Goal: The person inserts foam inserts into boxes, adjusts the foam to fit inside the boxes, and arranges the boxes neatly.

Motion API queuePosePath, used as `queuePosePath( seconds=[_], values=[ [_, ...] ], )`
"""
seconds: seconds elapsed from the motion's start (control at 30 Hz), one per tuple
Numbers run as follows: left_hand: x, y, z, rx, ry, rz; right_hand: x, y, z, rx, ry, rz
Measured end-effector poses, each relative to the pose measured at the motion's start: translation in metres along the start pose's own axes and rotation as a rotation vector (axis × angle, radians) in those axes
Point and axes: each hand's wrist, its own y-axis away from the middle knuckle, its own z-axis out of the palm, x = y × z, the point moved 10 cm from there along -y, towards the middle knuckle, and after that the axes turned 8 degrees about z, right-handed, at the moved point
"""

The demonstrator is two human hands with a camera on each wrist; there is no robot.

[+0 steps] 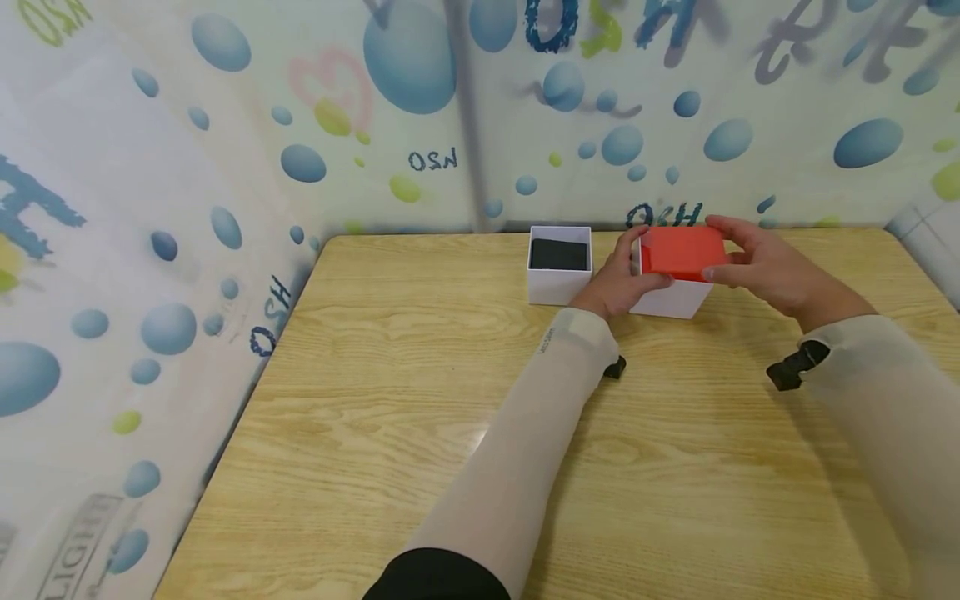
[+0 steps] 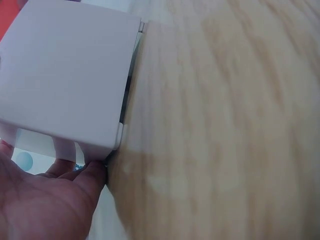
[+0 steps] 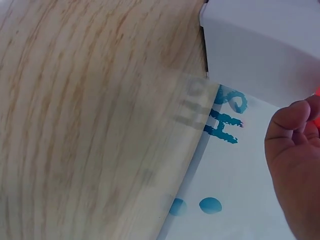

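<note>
A white box [image 1: 670, 299] stands toward the back of the table, with a flat-topped red box [image 1: 684, 252] at its top. My left hand [image 1: 617, 279] holds the white box at its left side, thumb across the front near the red edge. In the left wrist view, the fingers lie against a side of the white box [image 2: 70, 70]. On the right, my right hand [image 1: 780, 271] pinches the red box between thumb in front and fingers behind. The right wrist view shows the curled fingers [image 3: 292, 122] beside the white box [image 3: 260, 55], with only a sliver of red.
Left of my left hand stands a second white box [image 1: 558, 287], its top uncovered and a black block [image 1: 558, 254] inside. Both boxes are near the back edge of the wooden table [image 1: 420, 400]. Patterned sheeting [image 1: 420, 192] hangs behind and to the left.
</note>
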Motion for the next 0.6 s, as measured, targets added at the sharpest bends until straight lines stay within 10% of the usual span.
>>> queuePosePath(
  seconds=[0.6],
  values=[
    [0.0003,0.0016,-0.0006,0.007,-0.001,0.003,0.0013,-0.0062,0.0091,-0.07,0.148,0.01]
  ],
)
